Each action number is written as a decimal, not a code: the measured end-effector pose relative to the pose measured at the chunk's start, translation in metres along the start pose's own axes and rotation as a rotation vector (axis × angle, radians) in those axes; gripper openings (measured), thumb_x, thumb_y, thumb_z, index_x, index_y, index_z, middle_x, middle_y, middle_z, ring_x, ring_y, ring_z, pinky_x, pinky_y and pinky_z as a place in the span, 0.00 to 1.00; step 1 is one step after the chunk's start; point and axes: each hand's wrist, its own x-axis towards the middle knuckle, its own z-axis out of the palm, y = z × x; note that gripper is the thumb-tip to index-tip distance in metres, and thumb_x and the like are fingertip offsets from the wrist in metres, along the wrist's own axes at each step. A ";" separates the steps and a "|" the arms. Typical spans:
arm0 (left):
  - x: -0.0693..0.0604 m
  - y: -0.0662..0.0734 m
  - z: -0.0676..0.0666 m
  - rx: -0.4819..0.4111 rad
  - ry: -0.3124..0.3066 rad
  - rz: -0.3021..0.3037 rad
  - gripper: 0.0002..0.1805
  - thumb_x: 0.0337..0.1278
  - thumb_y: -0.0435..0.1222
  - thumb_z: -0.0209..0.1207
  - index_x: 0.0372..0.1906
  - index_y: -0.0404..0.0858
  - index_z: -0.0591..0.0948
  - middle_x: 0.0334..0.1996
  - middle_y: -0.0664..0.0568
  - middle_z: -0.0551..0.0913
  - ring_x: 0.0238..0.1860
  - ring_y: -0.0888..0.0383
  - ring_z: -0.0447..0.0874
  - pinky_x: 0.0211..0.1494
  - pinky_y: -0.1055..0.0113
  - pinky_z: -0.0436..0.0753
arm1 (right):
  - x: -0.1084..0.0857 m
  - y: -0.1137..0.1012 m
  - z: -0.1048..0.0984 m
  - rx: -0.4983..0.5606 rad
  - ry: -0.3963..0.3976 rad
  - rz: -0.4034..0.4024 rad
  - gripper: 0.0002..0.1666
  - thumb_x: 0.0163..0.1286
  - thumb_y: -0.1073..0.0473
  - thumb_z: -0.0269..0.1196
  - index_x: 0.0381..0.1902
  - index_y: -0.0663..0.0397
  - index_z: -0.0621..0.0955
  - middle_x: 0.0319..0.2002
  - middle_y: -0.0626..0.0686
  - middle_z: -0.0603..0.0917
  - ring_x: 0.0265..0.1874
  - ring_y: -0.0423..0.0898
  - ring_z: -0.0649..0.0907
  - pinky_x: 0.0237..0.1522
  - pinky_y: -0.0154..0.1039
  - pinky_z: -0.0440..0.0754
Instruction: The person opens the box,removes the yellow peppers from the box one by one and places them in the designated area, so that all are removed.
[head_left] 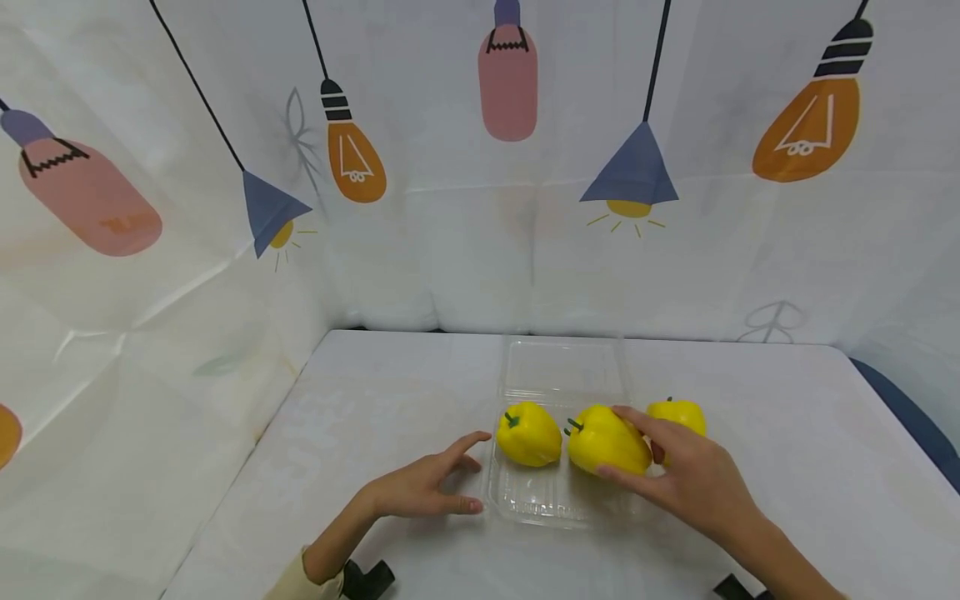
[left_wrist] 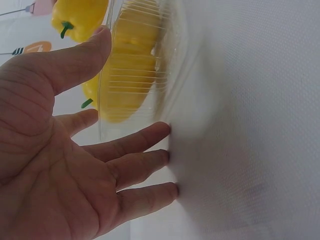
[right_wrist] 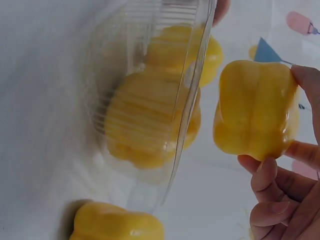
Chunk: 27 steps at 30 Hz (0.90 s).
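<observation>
gripping a yellow pepper (head_left: 609,440) between the thumb and fingers of the right hand (head_left: 693,471), raised above the clear container (head_left: 536,500) with its stem toward 10 o'clock. holding nothing in the left hand (head_left: 420,485), spread loosely by the container's 9 o'clock edge. counting two more peppers (right_wrist: 142,120) inside, another pepper (head_left: 681,413) on the white table (head_left: 405,383) at 2 o'clock from the raised one, and an open lid (head_left: 562,367) toward 12 o'clock.
</observation>
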 end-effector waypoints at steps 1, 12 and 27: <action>0.000 0.000 0.000 0.002 0.001 0.002 0.47 0.61 0.51 0.65 0.77 0.58 0.49 0.60 0.51 0.77 0.67 0.49 0.68 0.67 0.42 0.65 | 0.000 0.001 -0.002 -0.006 0.001 0.005 0.43 0.42 0.38 0.79 0.58 0.41 0.81 0.25 0.34 0.70 0.24 0.35 0.70 0.20 0.29 0.67; -0.001 0.000 0.001 -0.006 0.001 -0.008 0.47 0.61 0.50 0.65 0.77 0.56 0.49 0.60 0.52 0.77 0.67 0.49 0.67 0.68 0.42 0.64 | 0.000 0.017 -0.018 -0.049 0.019 0.088 0.41 0.42 0.41 0.81 0.56 0.39 0.82 0.24 0.38 0.69 0.22 0.36 0.68 0.18 0.31 0.63; -0.001 -0.001 0.001 0.004 0.003 -0.012 0.47 0.61 0.51 0.65 0.77 0.56 0.49 0.60 0.53 0.77 0.67 0.50 0.68 0.67 0.43 0.65 | -0.002 0.041 -0.042 -0.121 0.060 0.200 0.42 0.44 0.44 0.81 0.58 0.48 0.81 0.25 0.44 0.74 0.21 0.39 0.66 0.16 0.32 0.62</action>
